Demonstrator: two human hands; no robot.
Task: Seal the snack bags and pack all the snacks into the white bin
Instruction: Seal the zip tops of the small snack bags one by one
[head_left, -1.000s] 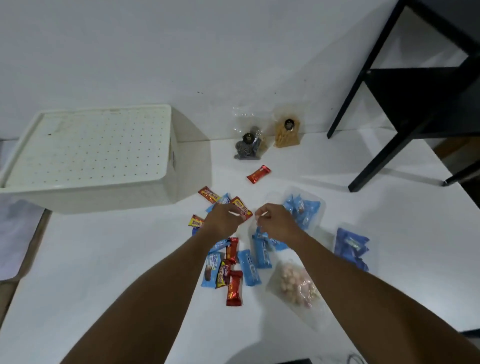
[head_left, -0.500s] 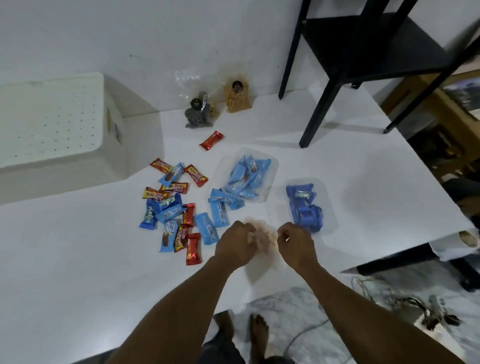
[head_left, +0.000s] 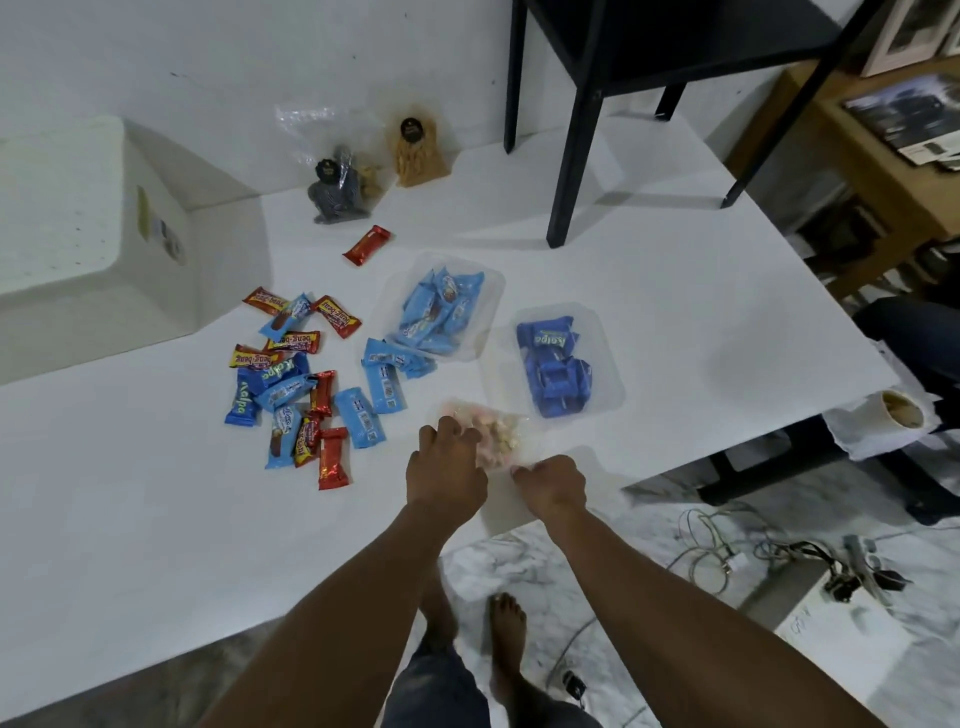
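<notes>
A clear bag of pink and cream puffs (head_left: 496, 439) lies near the table's front edge. My left hand (head_left: 447, 470) grips its left side and my right hand (head_left: 551, 484) pinches its near right corner. Behind it lie a clear bag of light-blue wafers (head_left: 439, 312) and a clear bag of dark-blue packs (head_left: 553, 371). Several loose red, yellow and blue snack bars (head_left: 296, 374) are scattered to the left, and one red bar (head_left: 367, 245) lies apart farther back. The white bin (head_left: 78, 244) stands at the far left with its perforated face up.
Two small bags, one dark (head_left: 337, 189) and one tan (head_left: 418, 150), lean against the back wall. A black stand's legs (head_left: 571, 156) rest on the white table (head_left: 130, 519) at the back right. A paper roll (head_left: 901, 410) sits off the right edge; cables lie on the floor.
My hands left the loose bars in the middle and came down to the puff bag at the front edge, taking hold of it. The view swung right and downward.
</notes>
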